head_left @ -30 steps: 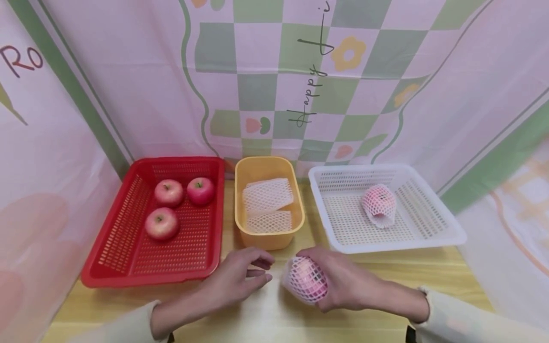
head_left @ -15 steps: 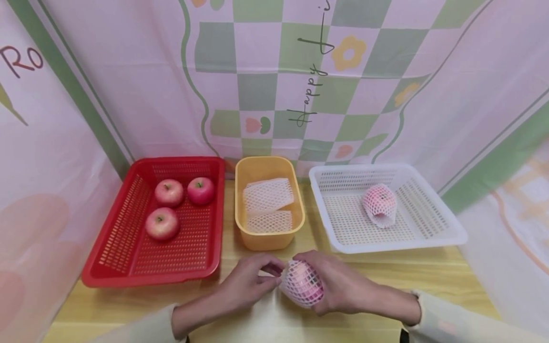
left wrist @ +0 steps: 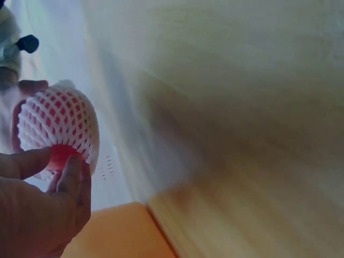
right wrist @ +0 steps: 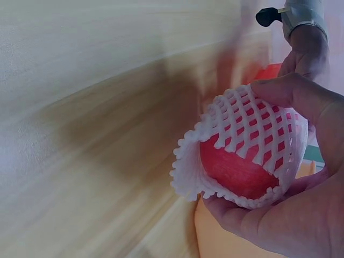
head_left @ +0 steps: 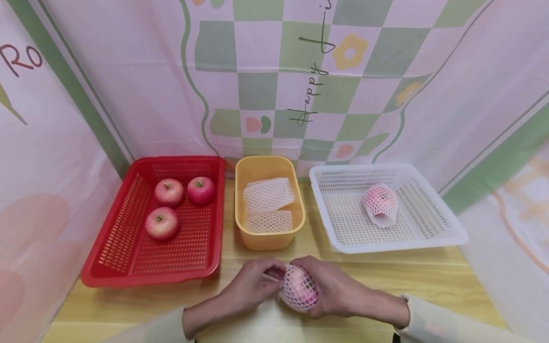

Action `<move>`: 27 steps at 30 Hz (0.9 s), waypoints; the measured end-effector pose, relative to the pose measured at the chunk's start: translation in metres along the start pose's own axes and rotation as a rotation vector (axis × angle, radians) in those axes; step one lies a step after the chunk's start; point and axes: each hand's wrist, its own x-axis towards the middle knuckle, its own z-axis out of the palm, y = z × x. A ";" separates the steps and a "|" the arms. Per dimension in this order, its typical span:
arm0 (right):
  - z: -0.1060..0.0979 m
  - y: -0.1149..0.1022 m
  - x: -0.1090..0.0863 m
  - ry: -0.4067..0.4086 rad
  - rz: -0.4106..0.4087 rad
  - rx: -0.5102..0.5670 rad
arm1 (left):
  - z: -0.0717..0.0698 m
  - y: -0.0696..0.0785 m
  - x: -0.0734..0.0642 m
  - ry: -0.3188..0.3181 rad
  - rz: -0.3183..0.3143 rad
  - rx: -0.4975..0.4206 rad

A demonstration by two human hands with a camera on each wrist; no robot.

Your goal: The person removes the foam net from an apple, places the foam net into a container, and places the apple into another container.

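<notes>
My right hand (head_left: pixel 336 288) grips an apple (right wrist: pixel 236 166) in a white foam net sleeve (right wrist: pixel 263 129), low over the table near its front. In the right wrist view red skin shows through the sleeve's wide, flared end. From the other side my left hand (head_left: pixel 253 286) pinches the sleeve's edge; in the left wrist view its thumb and fingers meet at a gap where red skin shows. Directly beyond the hands, a yellow bin (head_left: pixel 266 241) holds flat foam net sleeves (head_left: pixel 269 194).
On the left a red basket (head_left: pixel 217 238) holds three bare apples (head_left: pixel 162 223). A white basket (head_left: pixel 339 228) on the right contains one netted apple (head_left: pixel 381 204). Behind them hangs a patterned cloth (head_left: pixel 257 90). All stand on a wooden table (head_left: pixel 386 271).
My left hand has moved right to the netted apple and now pinches its sleeve. The right hand has brought the apple slightly left and nearer to me.
</notes>
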 end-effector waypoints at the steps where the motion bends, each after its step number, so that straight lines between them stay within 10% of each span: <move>1: 0.002 0.001 0.000 0.000 -0.002 0.001 | 0.000 -0.001 0.000 0.001 0.000 0.001; 27: 0.018 0.009 0.007 0.007 0.007 -0.008 | 0.009 -0.018 -0.001 -0.043 -0.103 -0.148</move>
